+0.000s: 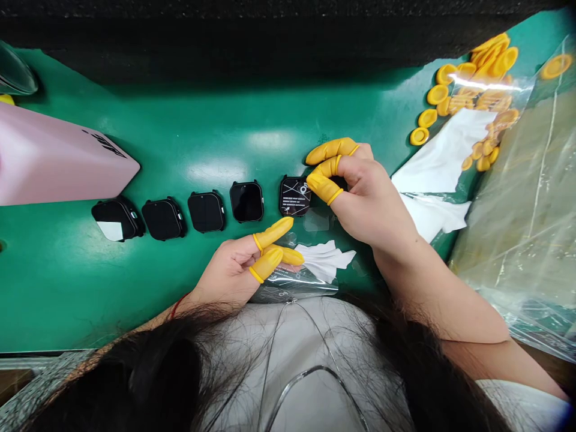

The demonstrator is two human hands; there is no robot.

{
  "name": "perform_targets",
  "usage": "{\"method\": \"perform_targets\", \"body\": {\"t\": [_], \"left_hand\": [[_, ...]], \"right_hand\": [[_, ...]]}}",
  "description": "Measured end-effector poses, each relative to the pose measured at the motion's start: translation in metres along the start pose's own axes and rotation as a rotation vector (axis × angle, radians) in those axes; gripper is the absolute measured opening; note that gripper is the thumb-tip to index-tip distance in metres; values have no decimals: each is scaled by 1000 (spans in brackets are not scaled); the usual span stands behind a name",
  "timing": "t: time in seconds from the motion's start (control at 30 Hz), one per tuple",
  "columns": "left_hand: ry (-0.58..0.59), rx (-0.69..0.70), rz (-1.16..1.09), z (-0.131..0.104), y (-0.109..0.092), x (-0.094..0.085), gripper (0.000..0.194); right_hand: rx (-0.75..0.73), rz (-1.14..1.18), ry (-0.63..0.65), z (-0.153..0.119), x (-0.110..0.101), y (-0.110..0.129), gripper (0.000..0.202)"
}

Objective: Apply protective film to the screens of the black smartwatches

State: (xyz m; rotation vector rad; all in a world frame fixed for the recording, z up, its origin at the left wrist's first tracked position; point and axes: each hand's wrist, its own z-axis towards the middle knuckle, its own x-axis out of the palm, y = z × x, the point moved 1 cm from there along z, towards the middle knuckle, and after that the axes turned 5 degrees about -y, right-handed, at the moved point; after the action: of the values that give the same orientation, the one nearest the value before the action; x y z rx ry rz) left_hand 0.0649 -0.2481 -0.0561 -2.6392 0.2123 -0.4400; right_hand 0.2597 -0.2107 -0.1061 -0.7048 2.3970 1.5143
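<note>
A black smartwatch body (292,201) lies on the green table, its screen under a clear film printed with white lines and text. My right hand (355,180), with yellow finger cots on, pinches thumb and forefinger together at the film's right corner. Just below and left of that watch is my left hand (247,261), also in yellow cots. A white wiping cloth (328,259) fans out from its fingertips, gathered between them. Printed clear films (292,288) lie under this hand. Part of another dark watch shows behind my right fingers, mostly hidden.
Leftward runs a row of several black watches, including one (246,201) nearby and one with a white patch (117,219). A pink box (63,156) stands left. At right lie white cloths (445,147), loose yellow finger cots (436,95) and clear plastic bags (531,210). Black foam (252,48) spans the back.
</note>
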Motion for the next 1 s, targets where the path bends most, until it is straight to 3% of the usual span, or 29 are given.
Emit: {"method": "perform_targets", "body": {"t": [0.47,1.0], "left_hand": [[0,8,-47,0,1,-1,47],[14,-50,-8,0,3,0,61]], "right_hand": [[1,-17,-12,-1,1,2,13],[-3,-33,0,-1,1,1,12]]}}
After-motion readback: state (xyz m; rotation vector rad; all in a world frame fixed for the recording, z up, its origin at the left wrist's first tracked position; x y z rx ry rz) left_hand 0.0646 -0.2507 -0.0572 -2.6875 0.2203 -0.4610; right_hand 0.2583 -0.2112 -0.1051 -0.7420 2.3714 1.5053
